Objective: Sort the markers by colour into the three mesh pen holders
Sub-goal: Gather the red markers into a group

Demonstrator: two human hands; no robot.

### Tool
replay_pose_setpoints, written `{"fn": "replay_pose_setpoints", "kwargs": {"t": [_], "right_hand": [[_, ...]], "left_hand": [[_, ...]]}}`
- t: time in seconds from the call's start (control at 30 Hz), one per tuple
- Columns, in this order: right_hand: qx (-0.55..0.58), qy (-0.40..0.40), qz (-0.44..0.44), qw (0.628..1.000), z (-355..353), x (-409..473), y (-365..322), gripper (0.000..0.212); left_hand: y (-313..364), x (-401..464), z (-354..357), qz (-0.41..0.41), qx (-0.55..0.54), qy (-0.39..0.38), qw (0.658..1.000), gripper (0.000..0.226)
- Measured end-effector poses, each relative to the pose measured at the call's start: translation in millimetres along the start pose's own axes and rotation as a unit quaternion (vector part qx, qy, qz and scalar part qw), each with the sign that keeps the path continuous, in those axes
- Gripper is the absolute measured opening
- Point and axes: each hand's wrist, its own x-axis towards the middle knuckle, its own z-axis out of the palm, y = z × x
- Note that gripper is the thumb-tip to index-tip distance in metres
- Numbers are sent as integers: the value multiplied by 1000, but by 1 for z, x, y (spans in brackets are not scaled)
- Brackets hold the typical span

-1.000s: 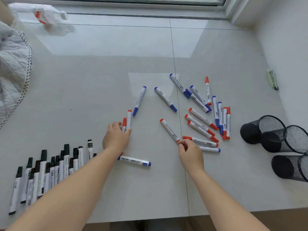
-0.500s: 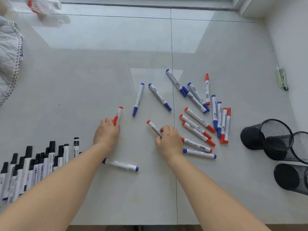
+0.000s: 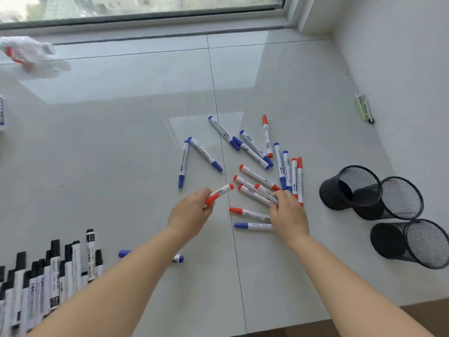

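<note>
Near the middle of the tiled floor (image 3: 121, 142), my left hand (image 3: 192, 212) now grips one red marker (image 3: 220, 192), carried rightward from where it lay a second ago. My right hand (image 3: 288, 212) has closed on another red marker (image 3: 266, 192) among the red cluster. All three mesh holders (image 3: 349, 188) lie tipped at right, seemingly unfilled; sorting has barely begun, I judge.

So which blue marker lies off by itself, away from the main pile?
The blue marker nearest the person, partly hidden under the left forearm beside the black markers.
</note>
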Motion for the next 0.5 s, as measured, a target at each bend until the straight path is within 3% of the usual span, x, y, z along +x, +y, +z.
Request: {"fn": "replay_pose_setpoints", "kwargs": {"t": [0.17, 0.33, 0.5], "right_hand": [[-13, 15, -13, 1000, -21, 17, 25, 25], [-27, -5, -45, 999, -32, 36, 30, 25], [-47, -43, -66, 996, -31, 56, 22, 31]], "left_hand": [[48, 27, 32, 135, 128, -122, 975, 25], [65, 48, 46, 203, 211, -135, 947, 39], [64, 57, 48, 235, 233, -136, 934, 35]]}}
